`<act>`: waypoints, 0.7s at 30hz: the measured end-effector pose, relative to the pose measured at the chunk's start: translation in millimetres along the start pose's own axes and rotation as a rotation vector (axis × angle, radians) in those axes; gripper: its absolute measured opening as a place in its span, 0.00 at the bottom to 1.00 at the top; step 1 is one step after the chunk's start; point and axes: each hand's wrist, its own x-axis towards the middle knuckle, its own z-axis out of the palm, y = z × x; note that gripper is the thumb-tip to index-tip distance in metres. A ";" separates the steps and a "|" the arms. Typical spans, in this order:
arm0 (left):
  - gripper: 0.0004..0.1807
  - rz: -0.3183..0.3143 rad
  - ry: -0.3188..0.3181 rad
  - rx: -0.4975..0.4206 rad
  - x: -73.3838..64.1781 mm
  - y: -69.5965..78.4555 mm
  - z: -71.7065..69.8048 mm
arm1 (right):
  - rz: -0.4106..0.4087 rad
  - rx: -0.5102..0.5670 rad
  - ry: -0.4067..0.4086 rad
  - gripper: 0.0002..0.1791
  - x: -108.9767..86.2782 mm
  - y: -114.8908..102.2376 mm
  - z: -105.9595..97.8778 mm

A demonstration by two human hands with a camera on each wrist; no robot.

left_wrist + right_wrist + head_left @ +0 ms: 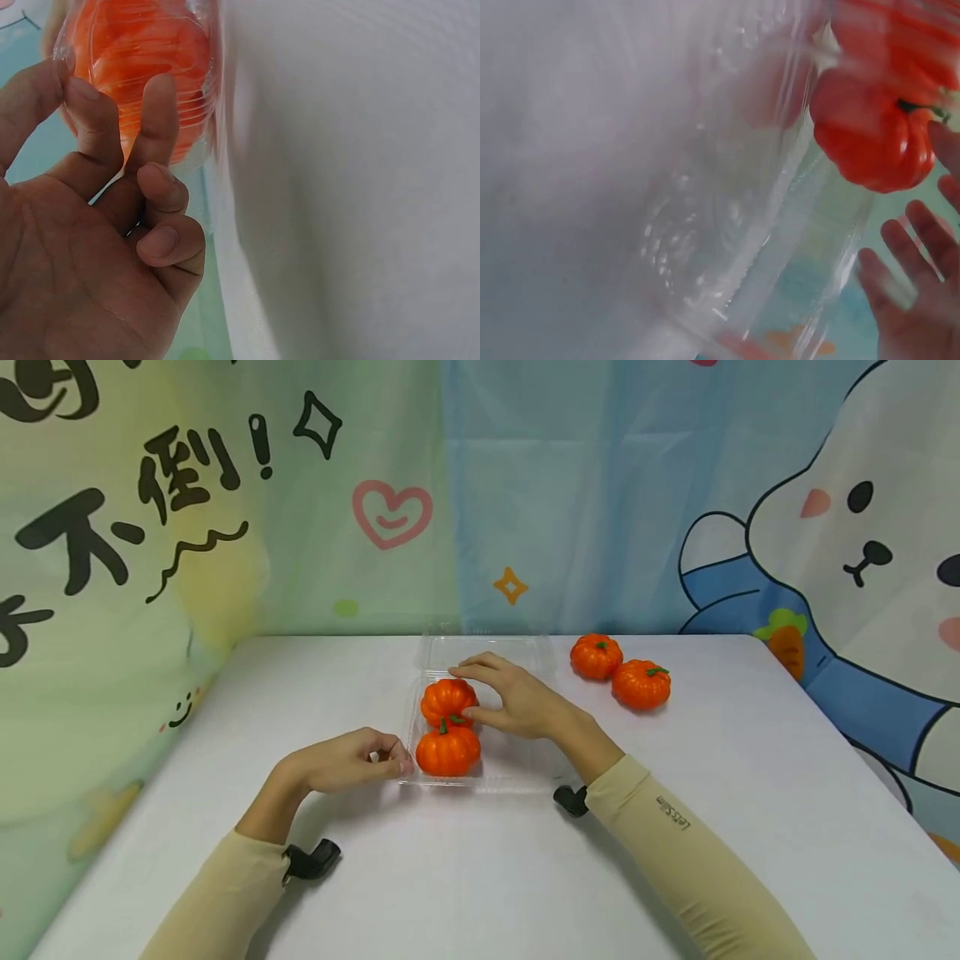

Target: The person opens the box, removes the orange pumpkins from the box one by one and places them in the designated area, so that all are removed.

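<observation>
A clear plastic box (525, 764) lies with its lid (487, 652) folded back. Two small orange pumpkins with green stems stand in its left part, a front pumpkin (447, 753) and a rear pumpkin (444, 699). My left hand (341, 762) pinches the box's left rim near the front corner; in the left wrist view, thumb and forefinger meet at the plastic edge (211, 82). Over the box, my right hand (517, 700) has its fingers spread beside the rear pumpkin. Its thumb is at the stem, and whether it touches cannot be told.
Two more orange pumpkins, one farther back (596, 657) and one nearer (641, 684), sit on the white table (465, 877) to the right of the box. A printed curtain (540, 485) hangs behind the table. Each sleeve carries a black wrist camera (313, 860).
</observation>
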 end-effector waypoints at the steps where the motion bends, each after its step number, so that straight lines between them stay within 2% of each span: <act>1: 0.11 0.000 -0.001 -0.002 0.6 0.1 -0.2 | 0.002 -0.001 -0.004 0.31 0.5 -0.3 -0.4; 10: 0.11 0.008 0.001 0.004 3.1 -2.5 -0.1 | 0.000 -0.015 -0.037 0.29 2.6 -1.7 0.9; 21: 0.11 0.015 -0.003 0.003 1.1 -2.7 -0.4 | -0.050 -0.047 -0.031 0.27 4.1 -3.6 4.5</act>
